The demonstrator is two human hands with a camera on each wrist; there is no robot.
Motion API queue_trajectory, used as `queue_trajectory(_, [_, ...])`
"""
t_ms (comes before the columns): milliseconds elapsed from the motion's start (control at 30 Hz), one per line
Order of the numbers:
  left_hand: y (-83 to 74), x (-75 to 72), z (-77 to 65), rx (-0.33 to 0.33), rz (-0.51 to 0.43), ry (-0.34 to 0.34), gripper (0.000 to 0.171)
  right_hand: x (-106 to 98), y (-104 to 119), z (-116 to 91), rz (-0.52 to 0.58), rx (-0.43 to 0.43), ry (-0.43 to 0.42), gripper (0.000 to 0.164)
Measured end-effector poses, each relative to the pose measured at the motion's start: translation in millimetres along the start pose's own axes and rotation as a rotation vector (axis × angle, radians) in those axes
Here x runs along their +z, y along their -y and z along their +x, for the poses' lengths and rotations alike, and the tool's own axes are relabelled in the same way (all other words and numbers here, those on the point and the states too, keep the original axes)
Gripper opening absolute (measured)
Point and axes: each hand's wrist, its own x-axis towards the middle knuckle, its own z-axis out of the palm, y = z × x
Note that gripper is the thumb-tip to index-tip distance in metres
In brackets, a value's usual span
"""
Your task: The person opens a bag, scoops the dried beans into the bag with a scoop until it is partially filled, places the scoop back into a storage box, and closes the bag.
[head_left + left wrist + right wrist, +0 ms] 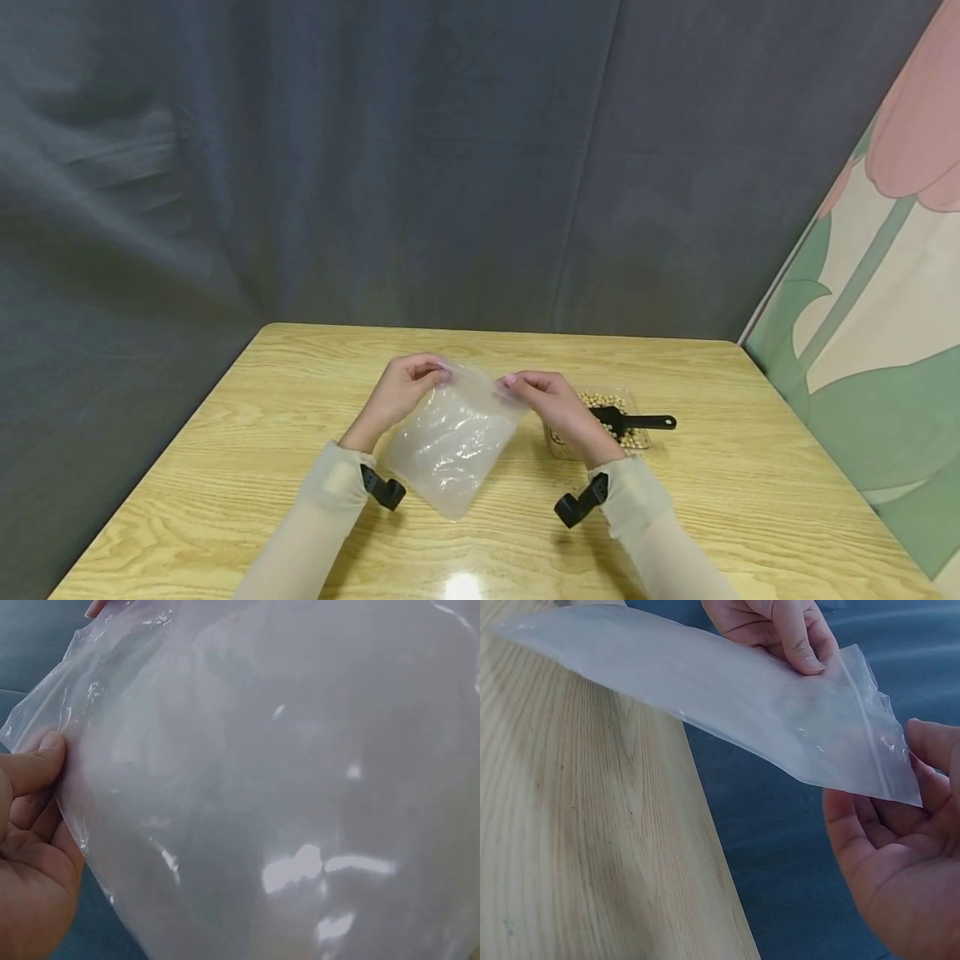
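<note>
A translucent plastic zip bag (453, 442) hangs tilted between both hands above the table. My left hand (402, 392) pinches one top corner, thumb against fingers, as the left wrist view shows with the bag's film (255, 780) filling most of it. At the opposite top corner, my right hand (551, 404) grips the edge near the zip strip (866, 724). In the right wrist view the bag looks flat, with nothing visible inside. Behind my right forearm stands a clear container (637, 437) of pale round beans (600, 401), partly hidden. A black scoop (648, 422) lies in it.
The wooden table (247, 442) reaches back to a dark curtain (420, 167). To the right hangs a flower-printed cloth (885, 350). The scoop's handle sticks out past the container's right side.
</note>
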Motion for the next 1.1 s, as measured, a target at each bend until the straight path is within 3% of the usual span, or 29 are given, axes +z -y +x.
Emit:
queue_trajectory(200, [-2.7, 0.2, -0.4, -0.001, 0.053, 0.011, 0.015, 2.6, 1.4, 0.1, 0.002, 0.029, 0.046, 0.039])
queue_trajectory(400, [-2.0, 0.9, 0.4, -0.015, 0.078, 0.004, 0.015, 5.1, 0.0, 0.7, 0.039, 0.001, 0.107, 0.04])
queue_trajectory(733, [-2.2, 1.6, -0.3, -0.038, 0.078, 0.006, 0.015, 9.3, -1.2, 1.3, 0.099, 0.021, 0.153, 0.038])
queue_trajectory(1100, [-1.2, 6.1, -0.2, 0.03, 0.083, -0.022, 0.027, 12.4, -8.0, 4.3, 0.063, -0.048, 0.133, 0.031])
